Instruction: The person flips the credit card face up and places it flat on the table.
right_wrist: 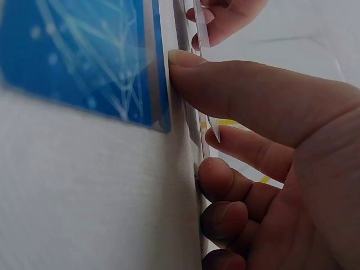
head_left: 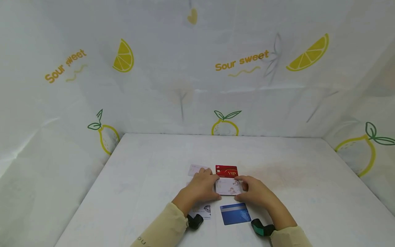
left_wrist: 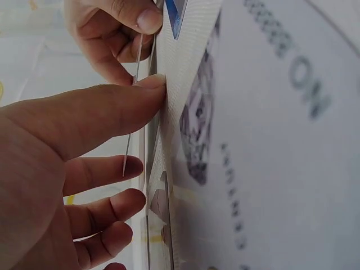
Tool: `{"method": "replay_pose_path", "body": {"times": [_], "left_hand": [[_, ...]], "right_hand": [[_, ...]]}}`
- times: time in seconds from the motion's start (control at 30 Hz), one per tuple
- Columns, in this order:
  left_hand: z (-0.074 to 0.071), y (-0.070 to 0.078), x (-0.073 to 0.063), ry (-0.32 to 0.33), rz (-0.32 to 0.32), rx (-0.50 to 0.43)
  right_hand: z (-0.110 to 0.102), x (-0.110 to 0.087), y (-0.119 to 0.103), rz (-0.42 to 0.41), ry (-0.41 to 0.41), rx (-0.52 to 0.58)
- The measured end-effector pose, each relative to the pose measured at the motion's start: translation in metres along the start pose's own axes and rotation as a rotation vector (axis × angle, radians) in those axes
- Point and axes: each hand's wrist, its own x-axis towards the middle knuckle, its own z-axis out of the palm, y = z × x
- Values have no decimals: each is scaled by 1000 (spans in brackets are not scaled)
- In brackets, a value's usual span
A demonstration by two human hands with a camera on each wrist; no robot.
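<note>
A white card (head_left: pixel 227 187) with a small printed pattern lies between my two hands, just below a red VIP card (head_left: pixel 226 171) and overlapping its lower edge in the head view. My left hand (head_left: pixel 201 187) holds its left edge between thumb and index finger. At the right edge, my right hand (head_left: pixel 254 192) pinches it the same way. Seen almost edge-on in the left wrist view, the card (left_wrist: pixel 133 107) looks tilted up off the tabletop. The other fingers of both hands are bent near the table.
A blue card (head_left: pixel 235 214) lies in front of the hands. Beneath my left wrist, another white card (head_left: pixel 205 212) is partly hidden. A pale card (head_left: pixel 196 169) sits beyond the left hand. Black wrist devices (head_left: pixel 195 222) hang below both wrists. Lemon-printed sheeting (head_left: pixel 176 103) surrounds the white table (head_left: pixel 139 192).
</note>
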Motion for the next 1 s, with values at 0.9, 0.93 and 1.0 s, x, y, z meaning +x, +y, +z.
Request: {"method": "replay_pose_path", "body": {"times": [0.9, 0.93, 1.0], "left_hand": [[2, -3, 1, 0, 10, -1], [1, -3, 1, 1, 12, 0], [1, -2, 1, 2, 16, -1]], "right_hand": [[-1, -2, -3, -28, 1, -1], [-1, -2, -4, -30, 2, 0], [-1, -3, -4, -31, 3, -1]]}}
